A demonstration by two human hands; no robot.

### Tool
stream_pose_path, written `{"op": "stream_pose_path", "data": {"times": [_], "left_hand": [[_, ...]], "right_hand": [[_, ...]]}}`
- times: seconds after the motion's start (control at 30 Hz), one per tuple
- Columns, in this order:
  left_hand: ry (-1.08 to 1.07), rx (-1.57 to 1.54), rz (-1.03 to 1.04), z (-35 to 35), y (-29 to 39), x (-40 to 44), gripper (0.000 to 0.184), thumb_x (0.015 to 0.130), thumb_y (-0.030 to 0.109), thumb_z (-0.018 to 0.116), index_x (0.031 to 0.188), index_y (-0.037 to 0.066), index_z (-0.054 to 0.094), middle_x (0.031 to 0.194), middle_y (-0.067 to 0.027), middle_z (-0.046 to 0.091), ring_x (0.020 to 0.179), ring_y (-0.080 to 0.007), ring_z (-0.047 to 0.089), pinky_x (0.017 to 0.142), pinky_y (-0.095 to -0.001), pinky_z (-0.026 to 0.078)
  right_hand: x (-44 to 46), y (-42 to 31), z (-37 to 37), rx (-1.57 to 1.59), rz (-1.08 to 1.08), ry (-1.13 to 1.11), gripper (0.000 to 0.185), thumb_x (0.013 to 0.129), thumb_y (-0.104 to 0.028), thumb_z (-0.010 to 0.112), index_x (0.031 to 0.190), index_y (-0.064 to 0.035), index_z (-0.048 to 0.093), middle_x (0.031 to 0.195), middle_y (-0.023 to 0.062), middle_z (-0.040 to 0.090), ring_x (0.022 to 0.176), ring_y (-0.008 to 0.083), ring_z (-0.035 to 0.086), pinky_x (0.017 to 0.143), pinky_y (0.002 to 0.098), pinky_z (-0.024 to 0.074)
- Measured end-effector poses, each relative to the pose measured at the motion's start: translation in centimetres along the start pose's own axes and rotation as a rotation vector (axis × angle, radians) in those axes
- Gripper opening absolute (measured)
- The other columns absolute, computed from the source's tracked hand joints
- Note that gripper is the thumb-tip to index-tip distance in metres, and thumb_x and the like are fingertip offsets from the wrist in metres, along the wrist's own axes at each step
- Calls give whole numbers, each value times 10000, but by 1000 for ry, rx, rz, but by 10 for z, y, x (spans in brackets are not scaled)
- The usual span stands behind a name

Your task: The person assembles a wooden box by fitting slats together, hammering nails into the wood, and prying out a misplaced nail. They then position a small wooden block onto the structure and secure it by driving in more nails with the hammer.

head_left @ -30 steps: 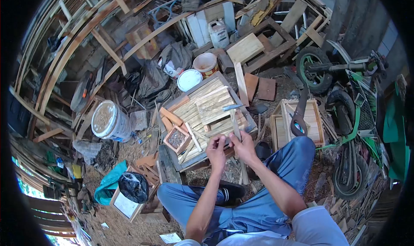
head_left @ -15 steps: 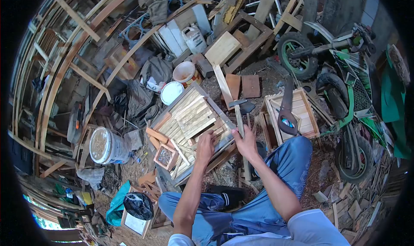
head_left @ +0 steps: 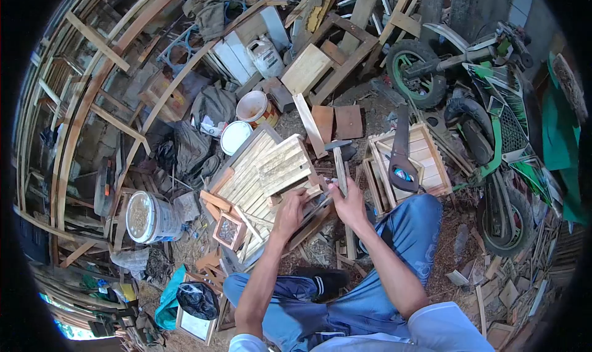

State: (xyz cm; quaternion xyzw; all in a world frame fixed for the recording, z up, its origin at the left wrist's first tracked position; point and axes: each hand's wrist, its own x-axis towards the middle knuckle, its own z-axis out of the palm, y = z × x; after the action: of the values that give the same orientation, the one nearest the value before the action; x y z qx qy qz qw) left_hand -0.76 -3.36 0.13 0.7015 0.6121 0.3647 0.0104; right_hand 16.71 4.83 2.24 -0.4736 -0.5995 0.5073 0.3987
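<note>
My left hand [head_left: 290, 212] is closed on the near edge of a slatted wooden piece [head_left: 283, 165], which is tilted up off the wooden work board [head_left: 231, 180]. In my right hand [head_left: 350, 205] is the wooden handle of a hammer [head_left: 338, 144], its head pointing away from me. Left of my left hand, a small square box of nails [head_left: 229, 231] sits on the board beside short reddish wood blocks [head_left: 215, 202]. A thin wood strip [head_left: 251, 223] lies next to the box.
A handsaw [head_left: 401, 154] rests on a wooden crate [head_left: 435, 157] at the right. Behind the board stand two buckets [head_left: 236, 138]. A larger white bucket [head_left: 154, 217] is at the left, and a small green motorbike [head_left: 498, 142] at the far right.
My hands were close together at the board's near edge. They have moved apart; my left hand has taken hold of the slatted piece and raised its near side. The view has shifted.
</note>
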Motion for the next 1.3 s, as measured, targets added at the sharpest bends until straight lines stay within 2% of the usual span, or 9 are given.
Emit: {"op": "stream_pose_path", "data": {"times": [0.2, 0.5, 0.6, 0.63, 0.77, 0.97, 1.1, 1.2, 1.3], "left_hand": [[-42, -26, 45, -7, 9, -18, 195, 796, -110, 613, 966, -27, 564, 1050, -210, 645, 953, -384, 634, 807, -425, 519], [-175, 5, 53, -9, 10, -6, 170, 833, -46, 562, 997, -5, 580, 1083, -182, 632, 952, -372, 613, 809, -451, 493], [-180, -3, 33, -15, 12, -10, 181, 839, -36, 567, 1015, 1, 587, 1096, -166, 636, 965, -364, 612, 837, -451, 487], [-186, -5, 18, -18, 11, -15, 181, 836, -35, 572, 1013, 1, 589, 1098, -165, 638, 969, -363, 613, 843, -449, 488], [-190, -31, -33, -24, 8, -24, 180, 850, 6, 588, 1029, 5, 595, 1113, -156, 637, 1018, -346, 607, 883, -418, 482], [122, -153, -73, -20, 23, -18, 139, 819, -27, 659, 951, 14, 652, 998, -136, 678, 960, -319, 646, 808, -382, 522], [310, -380, -486, -11, 34, 1, 76, 859, 0, 653, 930, 0, 681, 890, -118, 692, 961, -290, 648, 844, -378, 496], [353, -25, -387, -15, 18, 20, 84, 862, 42, 662, 928, -6, 682, 941, -142, 684, 976, -314, 631, 903, -422, 457], [572, 167, -499, -21, -8, 24, 93, 849, 67, 675, 906, -6, 680, 1002, -170, 670, 994, -339, 613, 949, -446, 419]], "right_hand": [[-4, 1, -8, -117, 26, -62, 288, 902, -245, 666, 999, 11, 575, 884, 199, 674, 863, 372, 670, 754, 444, 500], [-7, 21, 20, -39, 33, -28, 375, 775, -117, 802, 997, 37, 541, 919, 165, 706, 865, 255, 710, 772, 365, 558], [-11, 45, 37, 148, 157, -38, 398, 752, -58, 806, 1014, 42, 525, 941, 170, 703, 873, 251, 710, 789, 360, 565], [-17, 43, 38, 99, 149, -61, 442, 766, -37, 800, 1037, 23, 456, 981, 165, 690, 885, 195, 700, 753, 314, 592], [-29, 34, 41, 49, 145, -53, 441, 766, -45, 804, 1039, 29, 466, 981, 162, 692, 880, 199, 705, 755, 323, 589], [-25, 32, 35, -48, 145, -75, 433, 776, -59, 801, 1061, 40, 491, 1009, 163, 695, 849, 212, 708, 758, 334, 577], [-25, 4, 30, -189, 69, -73, 404, 791, -69, 784, 1075, 40, 516, 1020, 153, 699, 875, 244, 704, 788, 361, 560], [-21, 7, 33, -135, -56, 4, 371, 798, -66, 772, 1068, 36, 540, 1024, 156, 699, 901, 263, 700, 810, 376, 549], [-18, 0, 36, -66, -34, -19, 353, 811, -24, 731, 1085, 36, 515, 1034, 173, 700, 959, 267, 703, 810, 357, 558]]}}
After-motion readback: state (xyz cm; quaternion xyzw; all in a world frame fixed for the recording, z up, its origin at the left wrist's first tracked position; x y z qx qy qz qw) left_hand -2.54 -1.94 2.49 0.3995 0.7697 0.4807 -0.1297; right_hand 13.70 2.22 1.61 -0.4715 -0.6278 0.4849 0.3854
